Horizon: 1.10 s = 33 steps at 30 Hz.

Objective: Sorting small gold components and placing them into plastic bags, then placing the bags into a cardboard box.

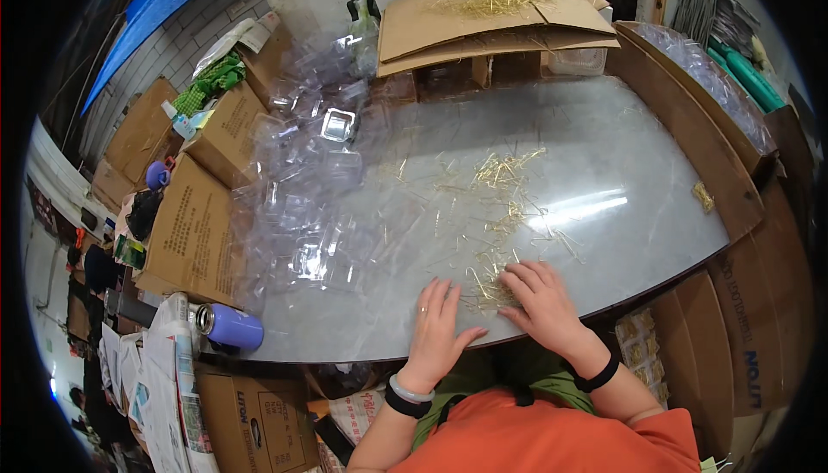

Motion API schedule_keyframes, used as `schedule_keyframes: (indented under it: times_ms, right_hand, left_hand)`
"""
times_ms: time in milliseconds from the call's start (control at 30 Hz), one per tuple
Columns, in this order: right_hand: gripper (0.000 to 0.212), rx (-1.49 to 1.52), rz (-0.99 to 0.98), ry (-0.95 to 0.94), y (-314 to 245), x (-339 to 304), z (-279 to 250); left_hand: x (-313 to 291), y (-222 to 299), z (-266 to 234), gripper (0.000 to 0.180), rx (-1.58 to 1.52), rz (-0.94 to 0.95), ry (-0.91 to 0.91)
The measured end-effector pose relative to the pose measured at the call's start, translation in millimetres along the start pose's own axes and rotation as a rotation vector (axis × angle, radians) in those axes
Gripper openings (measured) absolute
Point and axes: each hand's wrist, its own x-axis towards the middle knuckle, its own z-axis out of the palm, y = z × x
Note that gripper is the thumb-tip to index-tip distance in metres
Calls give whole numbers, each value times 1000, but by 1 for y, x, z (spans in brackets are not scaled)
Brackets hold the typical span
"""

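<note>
My left hand (435, 335) lies near the front edge of the grey table (414, 214), its fingers stretched out and its thumb apart. Nothing shows in it. Beside it, my right hand (542, 305) rests with slightly bent fingers at a small heap of thin gold-coloured wire pins (489, 286). Its fingertips touch the heap and partly cover it, and the thumb points toward the left hand. More loose gold pins (509, 169) trail away from the hands toward the table's middle. I cannot make out the exact kind of these pins.
Clear plastic boxes (315, 240) pile up along the table's left side. A purple bottle (235, 326) lies at the front left corner. At the back, a cardboard sheet (483, 29) holds more pins. Cardboard (690, 128) walls the right edge, near a small gold bundle (703, 197).
</note>
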Motion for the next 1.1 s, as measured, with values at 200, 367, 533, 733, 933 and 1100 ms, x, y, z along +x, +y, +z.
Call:
schedule_keyframes:
  times_ms: [200, 367, 533, 733, 933, 1100]
  right_hand:
    - [53, 100, -208, -112, 17, -5, 19]
    - [40, 63, -86, -2, -5, 1, 3]
    - [44, 179, -237, -103, 10, 3, 20]
    - [53, 209, 127, 11, 1, -21, 1]
    - [68, 106, 6, -77, -2, -8, -6]
    - [64, 308, -244, -255, 21, 6, 10]
  left_hand:
    - [3, -3, 1, 84, -20, 5, -50]
    - [5, 0, 1, 83, -18, 36, -88]
    - [8, 2, 1, 82, 39, 65, -125]
    - [5, 5, 1, 82, 57, 58, -121]
    - [12, 9, 9, 74, 29, 133, -135]
    - [8, 7, 9, 64, -182, -2, -159]
